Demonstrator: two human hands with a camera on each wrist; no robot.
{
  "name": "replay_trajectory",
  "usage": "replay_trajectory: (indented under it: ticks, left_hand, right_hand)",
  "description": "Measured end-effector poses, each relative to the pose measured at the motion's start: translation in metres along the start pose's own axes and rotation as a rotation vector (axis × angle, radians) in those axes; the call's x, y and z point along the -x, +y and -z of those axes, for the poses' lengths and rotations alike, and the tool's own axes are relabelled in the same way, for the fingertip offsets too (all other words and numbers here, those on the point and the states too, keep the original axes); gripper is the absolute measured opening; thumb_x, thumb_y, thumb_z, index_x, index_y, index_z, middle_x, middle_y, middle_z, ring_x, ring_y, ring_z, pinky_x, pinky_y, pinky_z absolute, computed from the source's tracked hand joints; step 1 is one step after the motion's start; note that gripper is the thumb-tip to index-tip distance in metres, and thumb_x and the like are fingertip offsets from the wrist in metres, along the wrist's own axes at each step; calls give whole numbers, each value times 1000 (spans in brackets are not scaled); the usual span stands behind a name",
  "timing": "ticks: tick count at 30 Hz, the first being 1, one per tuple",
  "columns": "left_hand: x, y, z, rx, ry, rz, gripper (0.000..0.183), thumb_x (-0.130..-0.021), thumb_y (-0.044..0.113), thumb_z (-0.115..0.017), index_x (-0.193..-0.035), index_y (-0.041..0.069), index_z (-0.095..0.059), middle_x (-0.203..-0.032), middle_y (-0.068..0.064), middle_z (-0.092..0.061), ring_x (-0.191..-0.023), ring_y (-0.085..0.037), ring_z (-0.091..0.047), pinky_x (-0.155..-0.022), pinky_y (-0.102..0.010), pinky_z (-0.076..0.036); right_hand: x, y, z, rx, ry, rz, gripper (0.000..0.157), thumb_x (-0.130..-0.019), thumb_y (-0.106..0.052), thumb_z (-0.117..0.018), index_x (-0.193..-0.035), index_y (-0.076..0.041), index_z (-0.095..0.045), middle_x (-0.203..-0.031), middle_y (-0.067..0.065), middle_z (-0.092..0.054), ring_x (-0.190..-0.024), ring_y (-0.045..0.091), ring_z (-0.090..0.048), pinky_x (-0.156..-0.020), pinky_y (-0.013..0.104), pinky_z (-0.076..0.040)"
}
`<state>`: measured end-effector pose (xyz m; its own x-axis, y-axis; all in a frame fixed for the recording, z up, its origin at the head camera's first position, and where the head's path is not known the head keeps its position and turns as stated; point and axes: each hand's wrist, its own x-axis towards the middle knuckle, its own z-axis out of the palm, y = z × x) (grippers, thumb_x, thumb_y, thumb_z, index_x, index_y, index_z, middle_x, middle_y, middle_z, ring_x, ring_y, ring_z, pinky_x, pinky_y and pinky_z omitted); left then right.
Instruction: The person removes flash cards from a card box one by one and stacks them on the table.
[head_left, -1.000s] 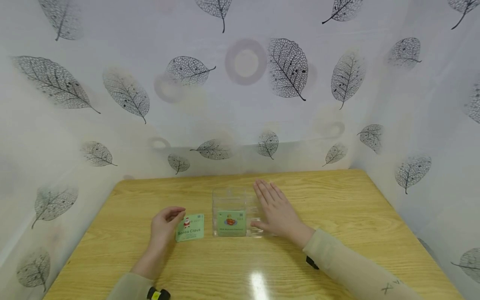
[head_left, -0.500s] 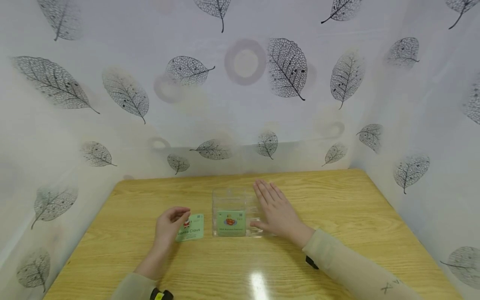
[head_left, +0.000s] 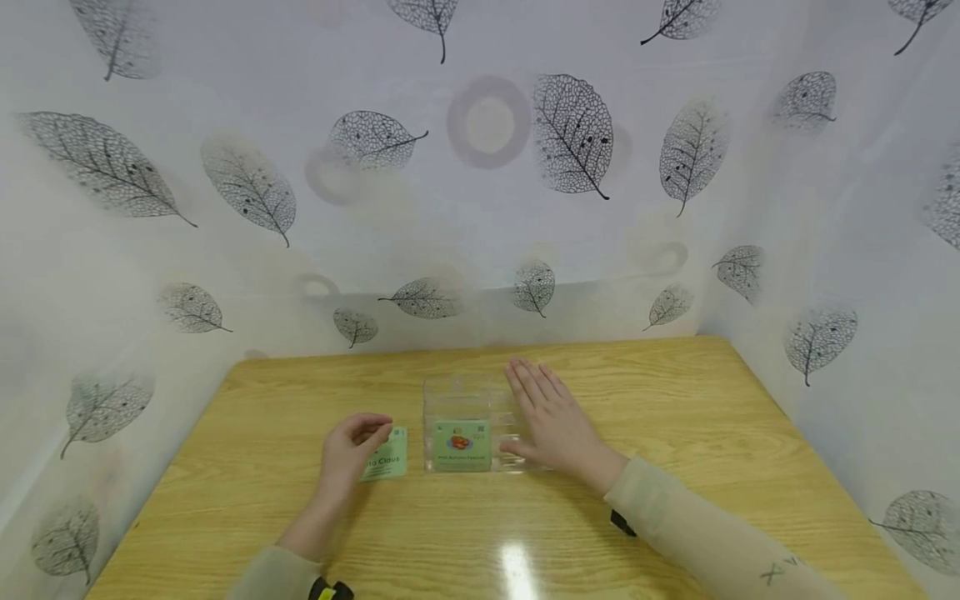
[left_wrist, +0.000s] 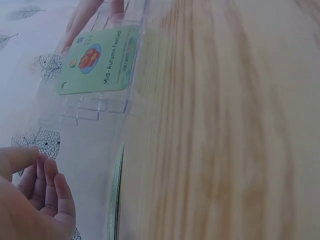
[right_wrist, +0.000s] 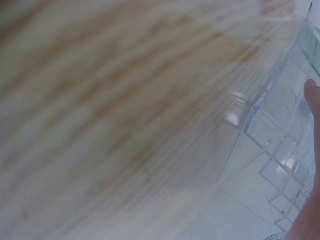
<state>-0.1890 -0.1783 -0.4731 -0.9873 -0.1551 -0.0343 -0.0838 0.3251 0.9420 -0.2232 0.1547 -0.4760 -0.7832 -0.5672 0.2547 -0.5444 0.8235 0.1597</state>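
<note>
My left hand (head_left: 351,454) is above a green "Santa Claus" card (head_left: 386,460), covering its left part. In the left wrist view the left hand (left_wrist: 37,200) has loosely curled fingers, thumb near the fingertips, holding nothing. A stack of cards (left_wrist: 116,195) lies on the table beside it, seen edge-on. Right of it stands a clear stepped plastic holder (head_left: 459,404); a green "Mid-Autumn Festival" card (head_left: 462,446) leans in its front. My right hand (head_left: 551,425) rests with straight fingers over the holder's right side, its thumb (right_wrist: 312,92) by the clear tiers in the right wrist view.
The wooden table (head_left: 465,533) reaches back to a hanging cloth (head_left: 480,208) printed with dark leaves. More of this cloth closes both sides. Dark bands sit at both wrists.
My left hand has slid a little to the right, covering more of the Santa Claus card. The card, the holder and my right hand have stayed in place.
</note>
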Motion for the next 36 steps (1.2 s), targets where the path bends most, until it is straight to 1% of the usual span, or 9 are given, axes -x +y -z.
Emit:
replay_trajectory:
  ticks: [5,8,20,27,32,36]
  left_hand:
    - [2,3,-5,24,-25,-16,22,-100,5,-73,-119,-6,-72,-118,-20,-76,-85,2,-66,-79,-12,-56]
    - [2,4,-9,26,-31,-19,21,-100,5,-72,-119,-6,-72,-117,-19,-76,-85,1,-66,-78,-13,-56]
    - [2,4,-24,49,-36,-40,17,-99,1,-71,-114,-7,-73,-108,-17,-76,-83,0,-66,-78,-13,-56]
    - [4,8,-29,70,-46,-59,16,-99,1,-71,-112,-7,-73,-108,-18,-76,-82,-2,-66,-77,-15,-56]
    - [2,6,-32,93,-39,-49,15,-98,0,-72,-111,-6,-74,-104,-14,-77,-81,-2,-65,-74,-16,-55]
    - [0,5,-35,96,-42,-60,14,-98,0,-72,-110,-8,-74,-103,-15,-77,-80,-2,-65,-72,-16,-54]
  right_hand:
    - [-1,0,0,-5,-1,3,118,-91,-79,-60,-167,1,-19,-176,19,-20,-163,36,-26,-134,50,-17]
    - [-1,0,0,-5,-3,3,118,-91,-80,-59,-167,1,-19,-177,19,-19,-163,36,-26,-134,50,-18]
    - [-1,0,-2,6,-7,4,117,-91,-79,-59,-167,1,-19,-177,18,-19,-164,36,-24,-135,50,-17]
    - [-1,0,-2,5,2,1,118,-91,-79,-60,-167,1,-19,-176,19,-20,-163,36,-25,-134,50,-19]
    - [-1,1,-3,12,10,5,118,-91,-80,-59,-167,1,-20,-176,18,-20,-163,35,-25,-134,50,-19]
    - [-1,1,-2,10,6,7,118,-91,-80,-59,-168,1,-19,-177,18,-19,-164,35,-23,-135,50,-18]
